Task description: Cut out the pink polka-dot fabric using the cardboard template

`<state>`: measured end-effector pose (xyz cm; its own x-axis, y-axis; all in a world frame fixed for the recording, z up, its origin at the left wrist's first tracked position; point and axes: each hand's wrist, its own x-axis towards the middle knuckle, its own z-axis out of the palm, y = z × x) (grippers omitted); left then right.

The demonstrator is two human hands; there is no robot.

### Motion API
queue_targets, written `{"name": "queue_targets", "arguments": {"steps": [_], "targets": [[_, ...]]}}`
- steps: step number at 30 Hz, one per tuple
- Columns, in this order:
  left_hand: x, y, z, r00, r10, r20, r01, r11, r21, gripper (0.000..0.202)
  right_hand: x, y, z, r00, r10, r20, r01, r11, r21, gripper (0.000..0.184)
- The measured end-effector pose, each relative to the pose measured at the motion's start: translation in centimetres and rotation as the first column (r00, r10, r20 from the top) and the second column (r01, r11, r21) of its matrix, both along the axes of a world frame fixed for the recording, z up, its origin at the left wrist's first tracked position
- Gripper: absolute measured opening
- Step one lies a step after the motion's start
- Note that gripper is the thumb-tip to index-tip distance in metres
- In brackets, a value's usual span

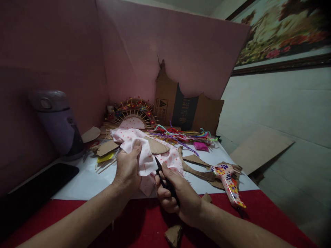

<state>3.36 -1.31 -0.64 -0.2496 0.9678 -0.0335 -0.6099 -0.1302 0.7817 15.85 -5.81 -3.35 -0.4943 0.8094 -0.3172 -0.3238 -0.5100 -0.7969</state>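
My left hand (127, 168) is closed on a pale pink cloth with red dots (144, 158), its thumb pressed on top. A flat piece of cardboard (156, 146) lies against the cloth. My right hand (178, 193) is wrapped round small black scissors (165, 184), whose pointed tip rises beside the cloth's lower right part. Part of the cloth drapes to the right, just behind the scissors. Whether the blades touch the cloth I cannot tell. Behind my hands stands a fan-shaped piece of sticks and flowers (136, 112) with a dotted half-round base.
A flowered glue gun (229, 181) rests at right on cardboard scraps (198, 160). Colourful pipe cleaners (176, 134) and a pink packet (201, 146) lie behind. Cut cardboard (168, 100) leans on the back panel. At left stand a purple bottle (58, 124) and a dark phone-like slab (51, 179).
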Motion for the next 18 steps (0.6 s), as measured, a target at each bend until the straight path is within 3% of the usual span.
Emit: {"name": "queue_targets", "arguments": {"steps": [10, 18], "targets": [[0.05, 0.04, -0.04, 1.0, 0.008, -0.005, -0.008, 1.0, 0.003, 0.016, 0.07, -0.15, -0.08, 0.999, -0.014, -0.037, 0.015, 1.0, 0.023, 0.046], [-0.09, -0.07, -0.14, 0.999, 0.013, -0.034, -0.013, 1.0, 0.008, 0.025, 0.06, -0.36, -0.02, 0.999, -0.01, -0.052, 0.012, 0.999, 0.042, 0.043]]}}
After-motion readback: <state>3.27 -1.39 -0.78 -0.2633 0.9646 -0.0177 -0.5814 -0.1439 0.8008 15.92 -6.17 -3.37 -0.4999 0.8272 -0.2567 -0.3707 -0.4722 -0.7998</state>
